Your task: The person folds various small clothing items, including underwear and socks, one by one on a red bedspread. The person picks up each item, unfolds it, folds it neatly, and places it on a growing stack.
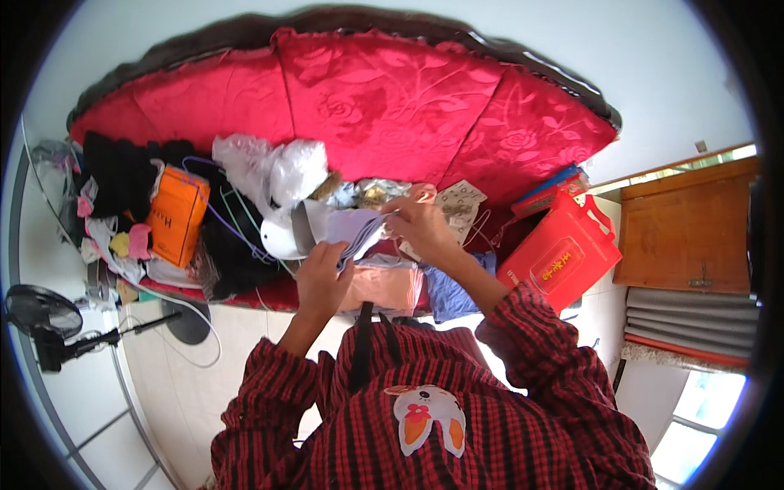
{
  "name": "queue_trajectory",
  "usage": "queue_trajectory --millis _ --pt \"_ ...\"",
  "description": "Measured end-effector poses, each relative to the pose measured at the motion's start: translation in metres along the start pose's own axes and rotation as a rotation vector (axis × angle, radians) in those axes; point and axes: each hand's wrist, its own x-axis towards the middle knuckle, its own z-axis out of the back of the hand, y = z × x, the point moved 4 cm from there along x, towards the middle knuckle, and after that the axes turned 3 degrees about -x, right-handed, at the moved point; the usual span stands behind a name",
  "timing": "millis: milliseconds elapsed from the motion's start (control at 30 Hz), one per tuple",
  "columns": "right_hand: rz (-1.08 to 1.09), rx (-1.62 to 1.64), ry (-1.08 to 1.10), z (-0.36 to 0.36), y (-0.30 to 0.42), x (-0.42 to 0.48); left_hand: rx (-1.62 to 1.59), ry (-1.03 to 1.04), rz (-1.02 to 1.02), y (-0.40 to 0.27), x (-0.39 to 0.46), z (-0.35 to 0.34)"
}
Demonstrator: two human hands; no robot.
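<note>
Both hands are raised in front of me over the red sofa (398,92), holding a folded white and grey layered item (358,226) that looks like fabric. My left hand (323,278) grips its near left edge, thumb on the layers. At the item's right end, the fingers of my right hand (424,228) pinch the edge. A white rounded piece with a dark grey band (302,223) and a small black dot extends left of the layers; whether it is joined to them is unclear. Nearest below lie a folded peach cloth (389,286) and a blue cloth (447,293).
Left on the sofa are an orange box (179,215), clear plastic bags (297,168), clothes hangers (220,205) and dark clothing (113,171). A red carton (560,257) stands at right. A black fan (43,312) is far left, a wooden cabinet (686,226) far right.
</note>
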Motion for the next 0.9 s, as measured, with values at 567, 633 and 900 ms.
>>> queue_trajectory --millis 567,633,900 --pt "-0.525 0.330 -0.039 -0.171 -0.345 -0.086 0.155 0.446 0.213 0.076 -0.207 -0.241" --pt "-0.667 0.363 -0.089 -0.170 -0.383 -0.099 0.176 0.473 0.179 0.072 -0.210 -0.273" --pt "-0.630 0.132 0.007 -0.168 -0.372 -0.099 -0.062 0.584 0.208 0.084 -0.190 -0.271"
